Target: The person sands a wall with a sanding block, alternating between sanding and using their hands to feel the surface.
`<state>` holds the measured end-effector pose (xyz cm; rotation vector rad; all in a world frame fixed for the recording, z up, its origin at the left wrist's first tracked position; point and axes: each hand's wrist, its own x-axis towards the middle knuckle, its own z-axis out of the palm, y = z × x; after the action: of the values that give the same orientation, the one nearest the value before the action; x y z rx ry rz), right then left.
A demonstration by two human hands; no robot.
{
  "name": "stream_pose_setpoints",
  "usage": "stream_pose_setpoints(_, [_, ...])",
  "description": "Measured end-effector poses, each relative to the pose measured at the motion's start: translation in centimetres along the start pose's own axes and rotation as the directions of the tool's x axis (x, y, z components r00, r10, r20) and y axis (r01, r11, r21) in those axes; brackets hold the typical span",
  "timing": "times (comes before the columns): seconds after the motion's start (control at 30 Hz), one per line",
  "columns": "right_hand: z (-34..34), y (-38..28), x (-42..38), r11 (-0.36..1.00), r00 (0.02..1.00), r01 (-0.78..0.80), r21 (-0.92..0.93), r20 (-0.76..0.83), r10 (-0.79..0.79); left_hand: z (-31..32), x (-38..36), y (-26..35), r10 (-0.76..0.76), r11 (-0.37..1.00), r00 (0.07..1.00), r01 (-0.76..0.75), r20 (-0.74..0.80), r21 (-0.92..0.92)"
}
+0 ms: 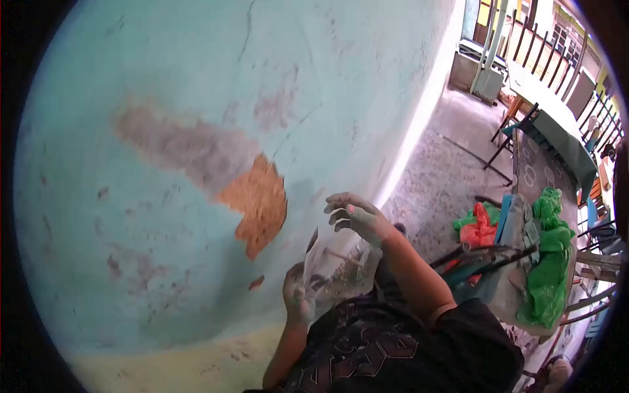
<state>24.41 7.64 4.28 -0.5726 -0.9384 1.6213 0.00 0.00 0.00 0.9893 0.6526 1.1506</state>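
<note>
My left hand (pixel 298 293), coated in grey dust, is closed around a thin, flat, pale piece (pixel 314 261) seen nearly edge-on; its kind I cannot make out. Up and to the right, my right hand (pixel 360 215) is raised with bent fingers apart and nothing visible in them. Grey powder covers its fingers too. Both hands are in front of a pale turquoise wall (pixel 164 65). A grey plaster patch (pixel 196 147) on it adjoins a bare, orange-brown spot (pixel 259 206) with jagged edges. A small brown chip mark (pixel 256 282) lies below that.
To my right stands a table with green plastic bags (pixel 550 262), a red bag (pixel 480 226) and dark, bar-like pieces (pixel 491 257) at its near end. A long light-topped table (pixel 544 92) and a barred railing (pixel 540 49) are farther back. Dusty floor (pixel 436 177) runs along the wall.
</note>
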Motion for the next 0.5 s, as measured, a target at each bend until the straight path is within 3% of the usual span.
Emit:
stream_pose_setpoints(0.07, [-1.3,-2.6,2.0,0.992,0.992,0.122,0.042,0.036,-0.123,1.7,1.6,0.1,-0.028,0.985,0.999,0.021,-0.04,-0.173])
stream_pose_setpoints(0.1, [-4.1,-4.3,2.8,0.985,0.992,0.128,0.113,0.004,-0.129,4.2,4.0,1.1,-0.076,0.991,0.996,0.07,-0.05,-0.116])
stream_pose_setpoints(0.17, [-8.7,-8.6,4.5,0.973,0.971,0.218,0.075,0.08,-0.223,7.2,8.9,-1.4,0.022,0.994,0.996,-0.012,0.09,-0.109])
stream_pose_setpoints(0.3, [-16.3,-12.8,6.2,0.976,0.964,0.213,-0.043,0.169,-0.203,13.6,18.1,-5.4,-0.032,0.971,0.996,0.051,0.086,-0.235])
stream_pose_setpoints(0.37, [-19.6,-14.2,6.5,0.988,0.985,0.141,-0.065,0.106,-0.133,15.7,22.8,-7.9,-0.069,0.951,0.991,0.101,0.117,-0.294])
stream_pose_setpoints(0.43, [-23.2,-15.6,6.6,0.993,0.994,0.108,0.043,-0.007,-0.108,18.2,27.4,-9.2,-0.17,0.86,0.959,0.257,0.227,-0.44])
stream_pose_setpoints(0.5, [-28.0,-15.5,6.2,0.986,0.988,0.134,0.102,-0.086,-0.125,22.2,31.7,-9.6,-0.206,0.839,0.934,0.322,0.291,-0.439])
